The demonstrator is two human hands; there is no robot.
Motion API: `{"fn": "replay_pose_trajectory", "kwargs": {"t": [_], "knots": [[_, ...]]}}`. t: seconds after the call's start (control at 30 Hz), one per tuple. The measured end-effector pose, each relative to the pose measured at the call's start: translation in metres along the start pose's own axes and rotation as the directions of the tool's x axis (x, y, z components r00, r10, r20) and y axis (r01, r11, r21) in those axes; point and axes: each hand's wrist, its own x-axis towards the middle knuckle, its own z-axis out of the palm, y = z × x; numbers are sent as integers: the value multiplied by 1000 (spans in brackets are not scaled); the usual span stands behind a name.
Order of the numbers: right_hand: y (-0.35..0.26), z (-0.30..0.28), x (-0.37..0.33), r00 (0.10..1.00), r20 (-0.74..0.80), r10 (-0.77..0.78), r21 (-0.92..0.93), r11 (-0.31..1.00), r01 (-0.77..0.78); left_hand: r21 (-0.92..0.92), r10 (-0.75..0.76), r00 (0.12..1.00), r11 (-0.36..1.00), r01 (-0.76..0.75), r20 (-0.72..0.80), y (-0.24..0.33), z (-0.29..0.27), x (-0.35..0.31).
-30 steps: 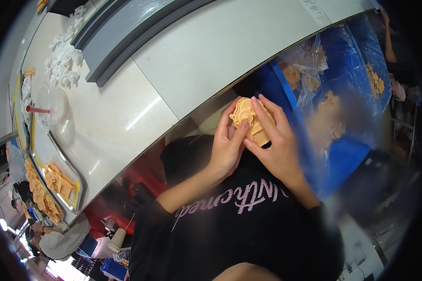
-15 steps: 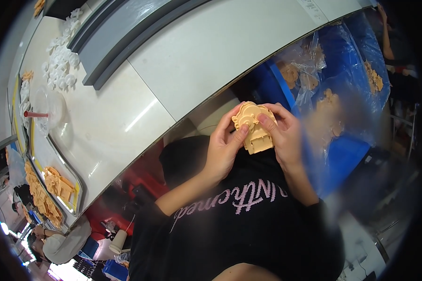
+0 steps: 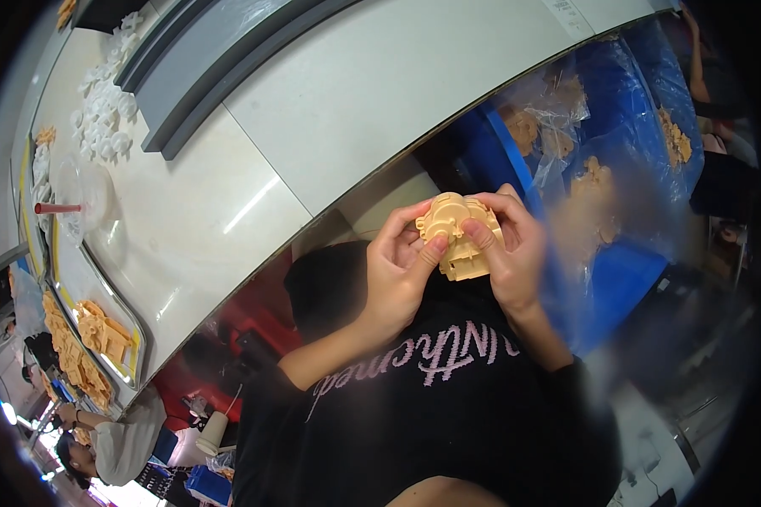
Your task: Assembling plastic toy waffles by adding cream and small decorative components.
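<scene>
The tan plastic part [image 3: 457,241] is before the black shirt [image 3: 448,418], pinched between half-curled left hand [image 3: 393,266] at nine o'clock and right hand [image 3: 517,253] at three. A gap separates it from the table [image 3: 338,106] edge at eleven; a blue bin [image 3: 509,145] stands at two. The right thumb has moved onto its face.

Orange part [image 3: 459,250] — matt, moulded plastic

clear cup [image 3: 84,193], red straw [image 3: 57,208], grey track [image 3: 207,68]
</scene>
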Motion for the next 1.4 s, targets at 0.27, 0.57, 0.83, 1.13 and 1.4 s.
{"fn": "replay_pose_trajectory", "kwargs": {"t": [0.27,0.57,0.83,1.13,1.4], "knots": [[5,2,-6,997,-38,-66,-24,998,65,45,5,999,999,-7,45,-4,-8,-1],[-7,6,-5,996,8,-93,50,994,93,67,122,986,989,-130,109,15,-1,-5],[-7,7,-11,967,-4,-253,-56,966,252,91,226,961,966,-243,159,10,-4,-8],[-3,6,-16,943,-28,-332,-84,941,328,87,212,958,969,-232,194,8,-6,-10],[3,6,-18,959,-50,-280,-33,960,279,95,159,974,980,-176,161,5,-9,-8]]}}
